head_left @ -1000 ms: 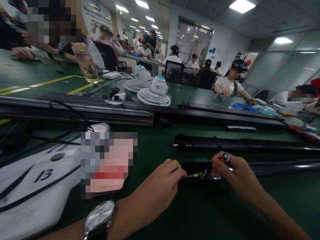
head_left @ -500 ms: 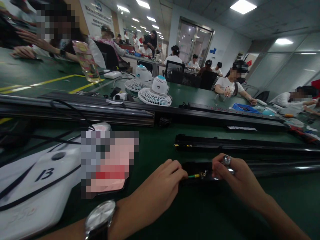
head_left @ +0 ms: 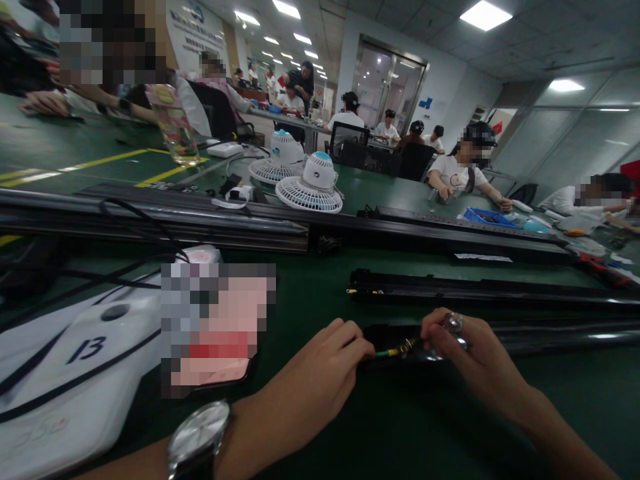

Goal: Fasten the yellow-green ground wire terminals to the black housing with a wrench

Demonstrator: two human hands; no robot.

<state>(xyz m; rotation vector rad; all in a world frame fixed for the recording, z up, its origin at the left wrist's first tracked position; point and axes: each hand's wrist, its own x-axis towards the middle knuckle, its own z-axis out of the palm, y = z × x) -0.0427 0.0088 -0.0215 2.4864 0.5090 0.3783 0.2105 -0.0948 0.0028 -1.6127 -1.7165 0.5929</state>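
Near rail point(head_left: 555, 335), black, one, on the green table point(head_left: 450, 433): landmark for this entry. Green-yellow wire point(head_left: 387, 353), one, at the near rail's left end, its ring terminal point(head_left: 407, 345) in the gap between the hands. Left hand point(head_left: 317, 373): fingers closed together on the wire, pads hidden from where I stand. Right hand point(head_left: 463, 347): thumb and forefinger pinched over the near rail, seemingly about a silvery piece point(head_left: 465, 343), kind not discernible. Far rail point(head_left: 480, 289), black, one, beyond the near rail. Handling note, my judgement: best steadied close behind the terminal, ring kept flat, wire slack; right fingertips pressing straight, since a sideways push could twist the ring.
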